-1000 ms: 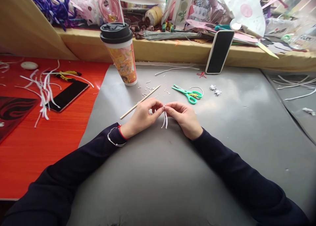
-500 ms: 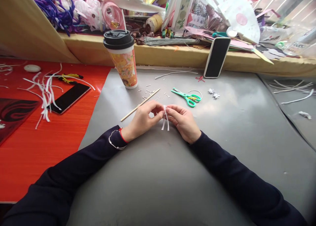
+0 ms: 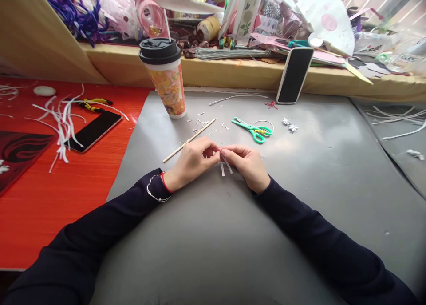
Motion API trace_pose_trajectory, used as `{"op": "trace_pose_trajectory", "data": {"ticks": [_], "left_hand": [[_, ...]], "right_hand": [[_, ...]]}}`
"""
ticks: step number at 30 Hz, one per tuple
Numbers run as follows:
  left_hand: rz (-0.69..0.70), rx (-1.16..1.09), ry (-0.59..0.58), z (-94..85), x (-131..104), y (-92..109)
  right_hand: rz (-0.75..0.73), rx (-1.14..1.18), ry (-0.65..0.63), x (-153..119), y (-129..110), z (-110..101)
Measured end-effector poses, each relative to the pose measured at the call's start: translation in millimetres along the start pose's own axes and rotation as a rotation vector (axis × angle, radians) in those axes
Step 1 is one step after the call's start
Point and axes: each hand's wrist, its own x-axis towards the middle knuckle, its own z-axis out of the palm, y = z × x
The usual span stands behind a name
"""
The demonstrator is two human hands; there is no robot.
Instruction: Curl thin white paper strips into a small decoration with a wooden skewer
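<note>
Thumb and fingers of my left hand pinch a narrow white strip, and my right hand pinches it from the other side. Two ends of the strip dangle below the fingertips, spread a little apart. The part between the fingertips is mostly hidden. A pale wooden stick lies just beyond my left hand, beside small white scraps. Past my right hand rest green-handled scissors and small white knotted flowers.
A paper cup with a black lid stands at the back of the grey mat. A phone leans upright against the ledge. On the red table, white strips lie over another phone. Craft supplies crowd the ledge.
The fingertips have drawn closer together over the strip, covering more of it. Its two dangling ends have swung and spread slightly to the right. The surrounding things stay in place.
</note>
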Motion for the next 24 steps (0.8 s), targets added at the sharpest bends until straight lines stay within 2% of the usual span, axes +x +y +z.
{"op": "trace_pose_trajectory", "data": {"ticks": [5, 10, 13, 18, 24], "left_hand": [[0.032, 0.078, -0.021, -0.1, -1.0, -2.9], [0.059, 0.098, -0.055, 0.0, -0.7, -2.7], [-0.001, 0.018, -0.093, -0.4, 1.1, -3.6], [-0.120, -0.114, -0.200, -0.7, 4.1, -4.5], [-0.133, -0.092, -0.170, 1.1, 3.8, -4.9]], "right_hand": [[-0.025, -0.104, -0.003, 1.8, 2.4, -1.6], [-0.013, -0.099, 0.024, 2.3, 3.4, -1.5], [-0.043, -0.113, 0.028, 1.6, 3.3, -1.1], [-0.175, -0.261, 0.070, 0.7, 3.8, -1.2], [-0.245, -0.331, 0.105, 0.5, 4.2, 0.2]]}}
